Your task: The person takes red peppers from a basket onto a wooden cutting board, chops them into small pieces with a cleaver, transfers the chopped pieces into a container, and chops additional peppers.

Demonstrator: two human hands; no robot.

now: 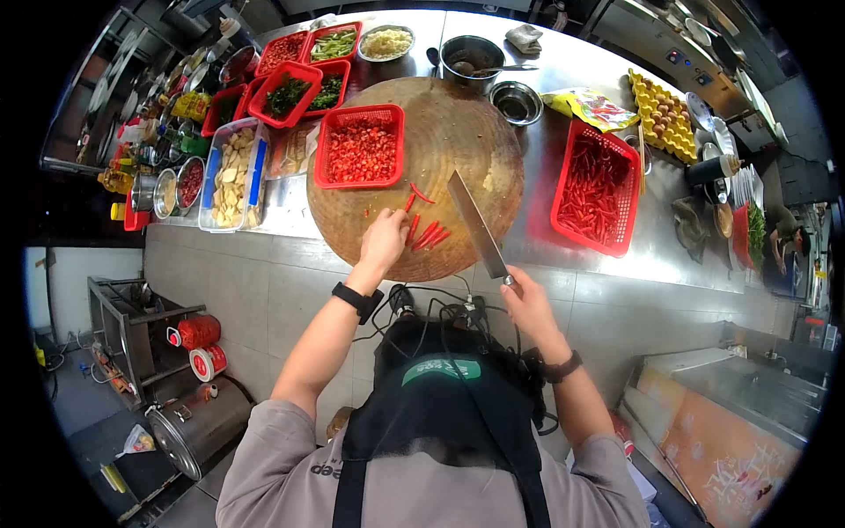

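Looks part-done: chopped red chillies (361, 151) heap in a red basket (320, 167) on the round chopping board (466, 132); a few loose chillies (429, 236) lie near the board's close edge, apparently uncut. Many more whole chillies (591, 189) fill the right-hand basket (627, 224), seemingly left to do. Left hand (385, 239): fingers bent beside the loose ones; can't tell if pinching any. Right hand (529, 305): closed round the cleaver (476, 224) handle, blade over board. Steel worktop (658, 233), crowded left; eggs (666, 114) far right. Kitchen, grey tiled floor (264, 273).
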